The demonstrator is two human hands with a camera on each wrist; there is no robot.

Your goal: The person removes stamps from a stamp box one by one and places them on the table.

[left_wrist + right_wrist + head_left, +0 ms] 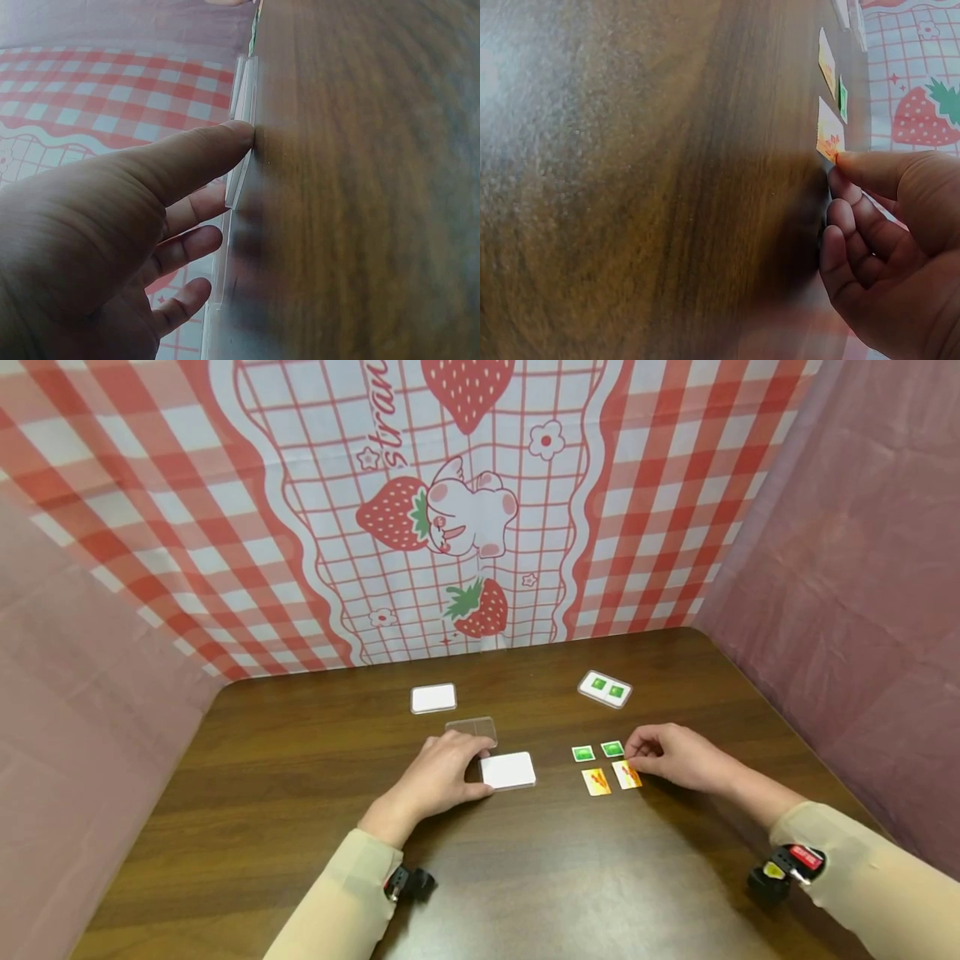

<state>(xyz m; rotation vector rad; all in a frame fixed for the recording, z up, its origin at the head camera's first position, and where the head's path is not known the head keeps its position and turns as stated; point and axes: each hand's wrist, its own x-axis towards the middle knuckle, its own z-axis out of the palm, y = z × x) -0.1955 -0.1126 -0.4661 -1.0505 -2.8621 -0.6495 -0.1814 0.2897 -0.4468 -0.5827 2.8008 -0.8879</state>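
My left hand [442, 772] holds the left end of a white card in a clear case [508, 771], thumb at its near corner. In the left wrist view the thumb [225, 135] lies against the edge of the case, with the index finger behind it. My right hand [678, 758] pinches the corner of an orange-pictured stamp [627, 775] between thumb and forefinger; its serrated edge shows in the right wrist view. Left of it lies another orange stamp [597, 782]. Just behind these are two green stamps, one on the left [582, 753] and one on the right [612, 748].
An empty-looking clear case [472, 728] lies partly under the left fingers in the head view. Farther back are a white card in a case [433, 697] and a cased card with two green stamps [604, 689]. A checked strawberry cloth [465, 527] hangs behind the wooden table [517, 877].
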